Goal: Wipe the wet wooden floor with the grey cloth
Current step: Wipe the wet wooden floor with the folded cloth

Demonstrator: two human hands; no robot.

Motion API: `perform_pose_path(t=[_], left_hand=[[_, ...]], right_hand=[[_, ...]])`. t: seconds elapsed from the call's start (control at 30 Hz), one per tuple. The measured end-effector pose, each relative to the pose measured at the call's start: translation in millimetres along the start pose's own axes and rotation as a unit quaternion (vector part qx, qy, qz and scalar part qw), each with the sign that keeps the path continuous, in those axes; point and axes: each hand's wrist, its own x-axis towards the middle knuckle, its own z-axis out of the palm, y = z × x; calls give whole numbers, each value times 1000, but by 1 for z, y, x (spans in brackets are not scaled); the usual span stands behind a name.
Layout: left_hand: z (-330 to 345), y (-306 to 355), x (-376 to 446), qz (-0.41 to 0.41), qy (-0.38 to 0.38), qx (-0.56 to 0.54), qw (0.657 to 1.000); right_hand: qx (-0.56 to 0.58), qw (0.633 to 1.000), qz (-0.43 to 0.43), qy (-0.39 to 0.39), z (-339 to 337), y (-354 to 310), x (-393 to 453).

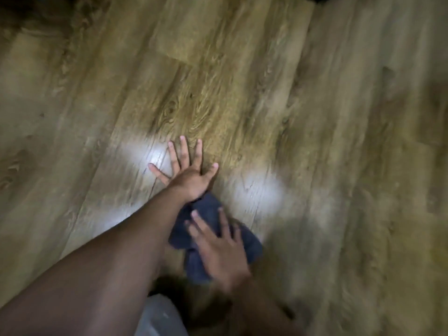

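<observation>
The wooden floor (242,81) of tan planks fills the head view. My left hand (186,173) lies flat on it at the centre, palm down, fingers spread, holding nothing. Just below and to the right, the grey cloth (253,243) lies crumpled on the floor. My right hand (218,248) presses down on the cloth with its fingers apart and looks blurred. My left wrist covers the cloth's upper edge.
Two bright glossy patches of reflected light (263,190) shine on the planks on either side of my left hand. A pale blurred object (160,316) sits at the bottom edge under my left forearm. The top corners of the view are dark.
</observation>
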Motion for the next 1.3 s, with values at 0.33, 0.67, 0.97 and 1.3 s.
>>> perform_pose_path(t=[0.33, 0.67, 0.97, 1.3], left_hand=[[2, 3, 1, -30, 21, 53, 998], [74, 124, -58, 102, 56, -57, 992], [90, 135, -53, 1, -60, 38, 997], [90, 140, -63, -2, -73, 99, 992]], right_hand=[[68, 818, 556, 130, -81, 234, 13], [59, 989, 132, -22, 6, 30, -82], [51, 965, 249, 64, -35, 186, -101], [87, 863, 481, 125, -78, 275, -53]])
